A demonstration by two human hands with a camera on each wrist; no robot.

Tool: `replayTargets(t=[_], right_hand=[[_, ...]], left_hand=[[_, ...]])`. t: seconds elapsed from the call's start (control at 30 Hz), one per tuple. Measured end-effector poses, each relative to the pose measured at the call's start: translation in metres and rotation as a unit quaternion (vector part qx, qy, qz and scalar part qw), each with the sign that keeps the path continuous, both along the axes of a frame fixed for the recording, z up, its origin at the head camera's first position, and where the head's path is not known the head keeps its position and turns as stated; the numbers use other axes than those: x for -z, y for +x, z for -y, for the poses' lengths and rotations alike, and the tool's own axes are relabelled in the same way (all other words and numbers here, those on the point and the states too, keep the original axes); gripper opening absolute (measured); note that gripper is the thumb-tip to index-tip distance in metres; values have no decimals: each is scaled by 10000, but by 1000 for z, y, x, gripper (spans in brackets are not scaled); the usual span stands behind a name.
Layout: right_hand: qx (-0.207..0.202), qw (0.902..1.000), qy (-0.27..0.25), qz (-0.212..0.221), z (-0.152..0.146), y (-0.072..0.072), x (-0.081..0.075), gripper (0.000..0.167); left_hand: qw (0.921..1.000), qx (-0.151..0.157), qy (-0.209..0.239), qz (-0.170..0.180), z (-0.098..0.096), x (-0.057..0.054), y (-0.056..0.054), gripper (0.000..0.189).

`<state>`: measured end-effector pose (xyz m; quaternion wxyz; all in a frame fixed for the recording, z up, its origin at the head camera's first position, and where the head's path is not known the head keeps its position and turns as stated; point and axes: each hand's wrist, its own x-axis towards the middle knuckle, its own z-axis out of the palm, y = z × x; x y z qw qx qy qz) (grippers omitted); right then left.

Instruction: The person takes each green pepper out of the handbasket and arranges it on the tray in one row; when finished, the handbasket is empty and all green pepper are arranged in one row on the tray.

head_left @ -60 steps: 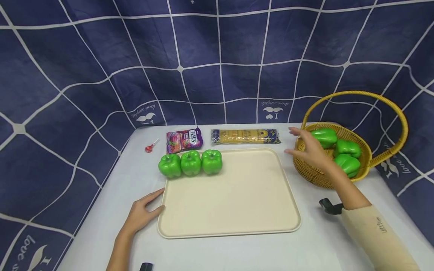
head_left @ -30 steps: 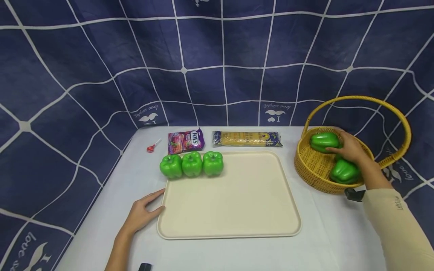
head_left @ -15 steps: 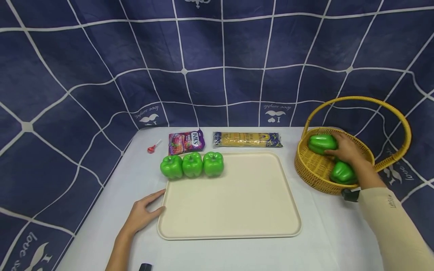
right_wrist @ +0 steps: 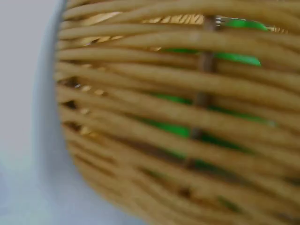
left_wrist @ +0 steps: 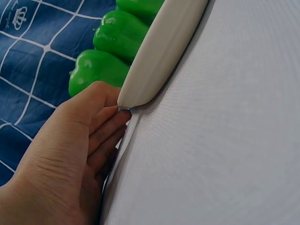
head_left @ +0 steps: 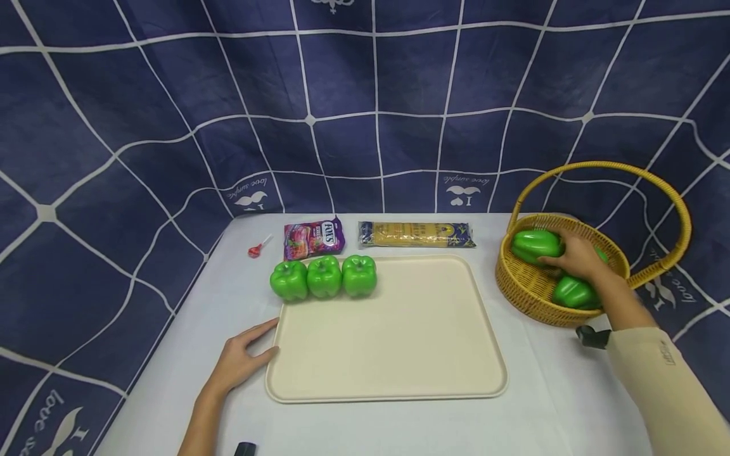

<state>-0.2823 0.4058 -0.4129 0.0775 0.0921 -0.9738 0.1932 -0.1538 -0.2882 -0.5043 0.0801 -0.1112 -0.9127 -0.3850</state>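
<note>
In the head view my right hand (head_left: 577, 256) reaches into the yellow wicker basket (head_left: 516, 292) and grips a green bell pepper (head_left: 533, 245). A second bell pepper (head_left: 572, 293) lies below that hand, and a third (head_left: 601, 254) is mostly hidden behind it. Woven strands fill the right wrist view, so the right hand does not show there. My left hand (head_left: 242, 358) rests at the left edge of the cream tray (head_left: 388, 335), fingers loosely extended. The left wrist view shows its fingertips touching the tray's rim (left_wrist: 157, 61). Three bell peppers (head_left: 324, 277) stand in a row at the tray's back left.
Behind the tray lie a purple candy bag (head_left: 313, 239) and a pack of spaghetti (head_left: 416, 234). A red lollipop (head_left: 255, 251) lies farther left. The basket's tall handle (head_left: 681, 221) arches over its right side. A dark blue checked cloth (head_left: 399, 145) hangs behind the white table.
My right hand has moved from the basket's left rim into the basket and taken hold of a bell pepper, which has shifted slightly left and nearer. The left hand stays at the tray.
</note>
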Motion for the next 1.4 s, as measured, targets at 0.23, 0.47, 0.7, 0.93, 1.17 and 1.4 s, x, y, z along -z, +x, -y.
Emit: replayTargets(t=[0.23, 0.47, 0.7, 0.93, 1.17, 1.4], right_hand=[[-152, 9982, -333, -485, 10, 21, -4, 81], [-77, 9885, -1032, -1101, 28, 50, -9, 80], [-190, 9738, -1696, -1501, 62, 74, -20, 82], [-940, 9605, -1899, -1803, 111, 78, -31, 92], [-1582, 9612, -1484, -1705, 166, 61, -39, 85], [-2329, 9554, -1051, -1483, 216, 36, -22, 78]], left_hand=[[9999, 22, -80, -108, 0, 1, -1, 54], [10000, 9, -42, -59, -1, -1, 0, 54], [9998, -41, -36, 171, -2, -2, 0, 56], [9998, -54, -16, 200, -2, -3, 0, 55], [9999, -23, 5, 155, 1, -2, 1, 55], [9999, -30, 5, 165, 0, -1, 0, 55]])
